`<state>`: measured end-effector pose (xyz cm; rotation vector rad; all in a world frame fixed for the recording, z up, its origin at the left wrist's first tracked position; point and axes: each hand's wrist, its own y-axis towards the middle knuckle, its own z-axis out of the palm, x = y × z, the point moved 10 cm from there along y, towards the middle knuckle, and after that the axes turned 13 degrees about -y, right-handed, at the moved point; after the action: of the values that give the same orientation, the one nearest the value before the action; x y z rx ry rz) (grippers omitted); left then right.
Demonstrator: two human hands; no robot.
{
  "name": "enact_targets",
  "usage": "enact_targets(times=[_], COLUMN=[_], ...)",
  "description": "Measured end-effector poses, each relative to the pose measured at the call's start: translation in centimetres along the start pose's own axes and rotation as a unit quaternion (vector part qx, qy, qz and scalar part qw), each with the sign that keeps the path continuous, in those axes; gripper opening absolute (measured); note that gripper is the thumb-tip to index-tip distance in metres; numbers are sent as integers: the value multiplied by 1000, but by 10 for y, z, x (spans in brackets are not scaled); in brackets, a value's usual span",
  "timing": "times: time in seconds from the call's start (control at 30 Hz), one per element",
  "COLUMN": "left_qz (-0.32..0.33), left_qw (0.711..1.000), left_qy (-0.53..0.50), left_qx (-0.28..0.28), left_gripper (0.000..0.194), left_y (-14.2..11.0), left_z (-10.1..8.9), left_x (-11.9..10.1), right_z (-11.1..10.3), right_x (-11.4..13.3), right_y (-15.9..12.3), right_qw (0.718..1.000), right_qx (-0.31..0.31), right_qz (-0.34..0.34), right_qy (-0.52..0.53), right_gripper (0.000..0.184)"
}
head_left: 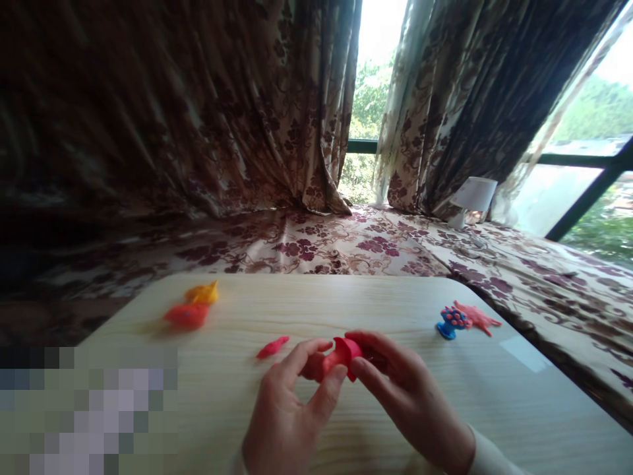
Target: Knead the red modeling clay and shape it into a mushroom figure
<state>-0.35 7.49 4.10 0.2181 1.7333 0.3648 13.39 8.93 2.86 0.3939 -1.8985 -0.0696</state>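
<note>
Just above the table, both hands hold a red piece of what looks like modelling clay (347, 354), with a thin flared edge. My left hand (291, 409) pinches its left end between thumb and fingers. On the other side, my right hand (413, 392) closes thumb and forefinger on the flared part. Close to my left fingertips, a small pinkish-red clay lump (273, 347) with a narrow end lies on the table. Fingers cover part of the held piece, so its whole shape is hidden.
On the pale wooden table (316, 300), a yellow clay figure (202, 292) and an orange-red one (186, 316) stand at left. At right are a blue stemmed piece with pink dots (451, 322) and a flat pink piece (479, 318). A white lamp (475, 193) stands beyond, near curtains.
</note>
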Motion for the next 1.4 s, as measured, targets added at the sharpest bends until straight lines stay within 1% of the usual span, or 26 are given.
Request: enact_targets(times=[0.03, 0.1, 0.3, 0.4, 0.47, 0.53, 0.63, 0.73, 0.83, 0.93, 1.0, 1.07, 1.13, 1.2, 1.3, 1.33, 1.4], left_qz=[-22, -40, -41, -43, -22, 21, 84, 134, 178, 196, 193, 186, 180, 174, 136, 121, 105], left_qw=[1000, 998, 997, 997, 998, 999, 995, 988, 978, 974, 975, 976, 976, 978, 985, 988, 992], left_qy=[-17, -42, -46, -52, -30, 7, 46, 77, 105, 112, 109, 108, 109, 112, 103, 94, 73], left_qx=[6, 20, 35, 43, 44, 38, 20, 16, 31, 29, 27, 38, 47, 41, 6, 3, 10], left_gripper=[19, 18, 17, 19, 19, 20, 28, 29, 25, 24, 28, 31, 28, 28, 36, 37, 29], left_y=[0, 0, -1, -1, 0, 0, -2, -6, -9, -11, -10, -9, -9, -9, -7, -6, -5], left_z=[2, 5, 7, 8, 8, 7, 5, 4, 7, 6, 6, 8, 10, 9, 1, 0, 0], left_x=[4, 8, 8, 6, 2, -6, -14, -18, -22, -24, -25, -25, -25, -27, -25, -24, -24], right_z=[0, 1, -1, -1, 0, 1, 3, 3, 4, 5, 5, 5, 5, 5, 4, 4, 5], right_x=[1, 4, 12, 9, 4, 0, -2, -1, -1, -1, -1, 0, 1, -2, -10, -13, -17], right_y=[-1, -2, -4, -4, -4, -3, -1, 0, 0, 0, 1, 1, 2, 3, 3, 3, 2], right_qw=[1000, 999, 994, 995, 998, 1000, 1000, 1000, 1000, 1000, 999, 999, 998, 997, 992, 989, 984], right_qx=[-6, -9, -31, -29, -23, -14, -4, 1, 8, 18, 19, 19, 21, 24, 28, 29, 32], right_qz=[-13, -32, -76, -66, -42, -19, -3, 0, 3, 14, 22, 26, 28, 40, 82, 99, 121], right_qy=[-12, -26, -67, -66, -44, -13, 19, 24, 19, 18, 30, 44, 56, 68, 97, 108, 128], right_gripper=[22, 23, 24, 23, 23, 23, 23, 22, 20, 20, 20, 20, 19, 21, 27, 30, 33])
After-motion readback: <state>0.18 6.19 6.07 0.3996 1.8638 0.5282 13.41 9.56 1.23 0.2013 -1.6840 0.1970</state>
